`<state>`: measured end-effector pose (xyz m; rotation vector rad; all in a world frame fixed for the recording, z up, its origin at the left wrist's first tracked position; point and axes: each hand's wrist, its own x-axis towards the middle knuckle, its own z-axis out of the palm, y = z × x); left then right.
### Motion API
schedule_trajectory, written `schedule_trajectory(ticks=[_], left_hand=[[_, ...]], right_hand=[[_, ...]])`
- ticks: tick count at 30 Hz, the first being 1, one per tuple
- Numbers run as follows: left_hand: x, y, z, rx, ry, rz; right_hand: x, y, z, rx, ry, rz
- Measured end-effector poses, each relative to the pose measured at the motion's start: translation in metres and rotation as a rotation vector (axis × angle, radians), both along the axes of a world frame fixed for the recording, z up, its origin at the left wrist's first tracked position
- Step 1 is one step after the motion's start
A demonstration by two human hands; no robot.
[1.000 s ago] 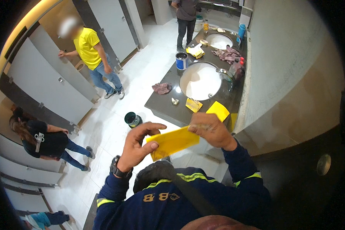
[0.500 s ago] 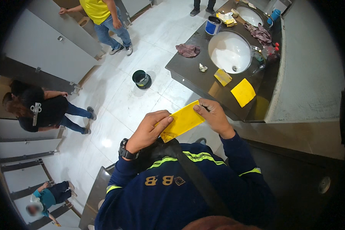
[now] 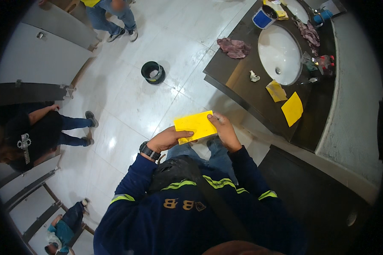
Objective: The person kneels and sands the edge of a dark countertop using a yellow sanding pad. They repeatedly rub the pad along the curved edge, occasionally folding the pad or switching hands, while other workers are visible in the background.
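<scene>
white tiled floor (image 3: 125, 97) ahead of you and to your left. dark worktop (image 3: 232, 85) up and to your right, apart from your hands. person in a black top (image 3: 42, 136) stands well off to your left. white oval basin (image 3: 278, 46) set into the worktop. dark bucket (image 3: 147, 70) on the floor ahead of you, something pale inside. blue and white tin (image 3: 264, 19) on the worktop, right beside the basin. mauve rag (image 3: 234, 48) bunched near the worktop corner.

your left hand (image 3: 168, 138): narrow pinch on the left end of the yellow sheet (image 3: 195, 123), thumb on top, fingers mostly hidden underneath. right hand (image 3: 225, 131): also narrow, thumb over the right edge; can't tell how its hidden fingers sit. sheet spans between both, held out in front of your body. second yellow sheet (image 3: 292, 109) lies on the worktop; smaller yellow piece (image 3: 276, 90) just beside it, nearer the basin. crumpled white scrap (image 3: 254, 76) near the basin too.
</scene>
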<state>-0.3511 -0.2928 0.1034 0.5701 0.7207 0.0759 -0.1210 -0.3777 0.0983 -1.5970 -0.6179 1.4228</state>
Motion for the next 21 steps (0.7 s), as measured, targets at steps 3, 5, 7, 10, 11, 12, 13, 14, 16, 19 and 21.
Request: schedule_trajectory(ticks=[3,5,7,10,11,12,13,14,16,19,21], left_hand=[[0.023,0.005,-0.011,0.016,0.122,0.005],[0.038,0.007,-0.017,0.099,0.224,0.031],[0.051,0.007,-0.023,0.220,0.282,-0.024],[0.066,0.002,-0.039,0.133,0.242,0.122],[0.070,-0.001,-0.049,0.126,0.253,0.113],[0.073,-0.003,-0.062,0.118,0.260,0.096],[0.074,-0.003,-0.077,0.217,0.279,0.037],[0.074,-0.004,-0.096,0.310,0.291,-0.036],[0.072,-0.002,-0.142,0.417,0.207,0.007],[0.068,0.006,-0.218,0.526,0.047,0.249],[0.069,0.012,-0.257,0.671,0.144,0.260]], right_hand=[[0.032,0.009,-0.009,0.030,-0.611,0.266],[0.053,0.012,-0.019,0.148,-0.664,0.340],[0.073,0.018,-0.037,0.226,-0.501,0.335],[0.090,0.030,-0.081,0.153,-0.290,0.487],[0.096,0.034,-0.099,0.111,-0.153,0.527],[0.100,0.039,-0.118,0.062,-0.020,0.567],[0.103,0.043,-0.137,-0.016,0.091,0.599],[0.105,0.045,-0.157,0.001,0.163,0.582],[0.108,0.051,-0.197,-0.014,0.259,0.531],[0.099,0.070,-0.257,-0.029,0.611,0.361],[0.092,0.091,-0.290,-0.006,0.588,0.411]])
